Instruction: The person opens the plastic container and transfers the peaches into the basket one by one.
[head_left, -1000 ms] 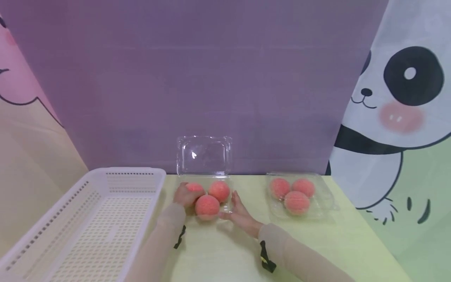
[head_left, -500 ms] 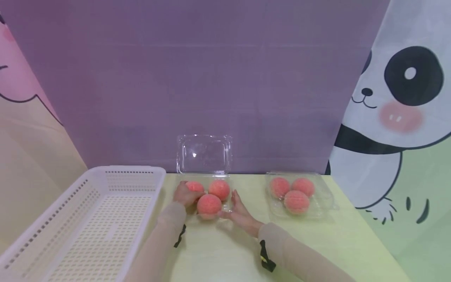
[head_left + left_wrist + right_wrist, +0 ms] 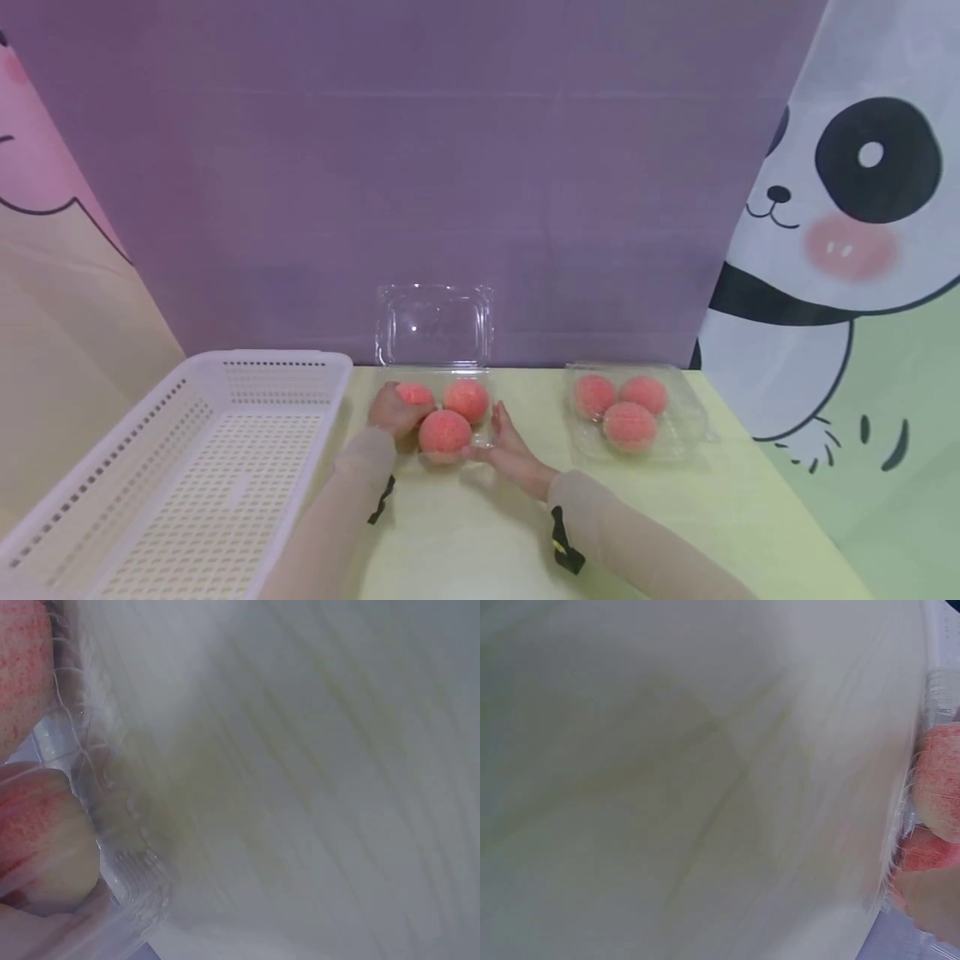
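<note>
In the head view a clear plastic clamshell box stands with its lid raised against the backdrop. Three pink-red peaches sit in its base: a left peach, a right peach and a front peach. My left hand curves round the left peach, covering part of it. At the box's right side, my right hand has fingers and thumb spread, the thumb tip against the front peach. The left wrist view catches a peach beside the clear box wall; the right wrist view has one peach at its edge.
A white perforated plastic basket stands on the left of the pale yellow table. To the right lies a second clear box with three peaches. A purple backdrop rises right behind the table, with a panda-print sheet at right.
The front peach has shifted slightly to the right in the box, toward my right thumb. Both hands keep almost the same places.
</note>
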`<state>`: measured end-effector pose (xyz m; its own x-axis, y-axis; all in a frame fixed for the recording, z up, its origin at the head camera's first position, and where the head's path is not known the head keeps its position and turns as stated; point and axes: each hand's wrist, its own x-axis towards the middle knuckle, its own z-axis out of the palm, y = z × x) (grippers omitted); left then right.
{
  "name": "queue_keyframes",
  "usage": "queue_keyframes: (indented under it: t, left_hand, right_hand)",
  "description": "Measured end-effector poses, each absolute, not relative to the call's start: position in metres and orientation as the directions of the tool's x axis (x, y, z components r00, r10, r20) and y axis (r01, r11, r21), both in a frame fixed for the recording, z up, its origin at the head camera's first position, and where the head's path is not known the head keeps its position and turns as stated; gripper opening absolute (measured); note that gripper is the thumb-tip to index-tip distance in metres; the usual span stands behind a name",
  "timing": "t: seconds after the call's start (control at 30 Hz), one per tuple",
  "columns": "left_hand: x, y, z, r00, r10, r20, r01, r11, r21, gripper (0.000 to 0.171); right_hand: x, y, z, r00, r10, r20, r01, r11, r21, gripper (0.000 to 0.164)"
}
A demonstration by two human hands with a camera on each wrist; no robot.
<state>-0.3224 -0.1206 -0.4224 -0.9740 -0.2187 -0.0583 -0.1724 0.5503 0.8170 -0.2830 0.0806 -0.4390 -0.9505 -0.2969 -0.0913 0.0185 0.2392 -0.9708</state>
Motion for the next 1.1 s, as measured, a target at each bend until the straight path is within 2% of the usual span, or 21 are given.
queue_keyframes:
  t: [0.47, 0.7, 1.1]
  left_hand:
    - [-0.321, -0.118, -0.414, -0.985, -0.173, 0.029, -0.077, 0.575, 0.814, 0.073]
    - [-0.322, -0.108, -0.401, -0.987, -0.147, 0.063, -0.031, 0.563, 0.826, 0.062]
    - [-0.303, -0.087, -0.366, -0.974, -0.224, -0.028, -0.128, 0.446, 0.886, 0.071]
  right_hand:
    - [-0.283, 0.080, -0.442, -0.950, -0.298, -0.092, 0.019, 0.238, -0.971, 0.106]
    - [-0.283, 0.079, -0.441, -0.951, -0.297, -0.084, 0.009, 0.244, -0.970, 0.105]
    - [-0.283, 0.080, -0.442, -0.951, -0.295, -0.089, 0.016, 0.242, -0.970, 0.107]
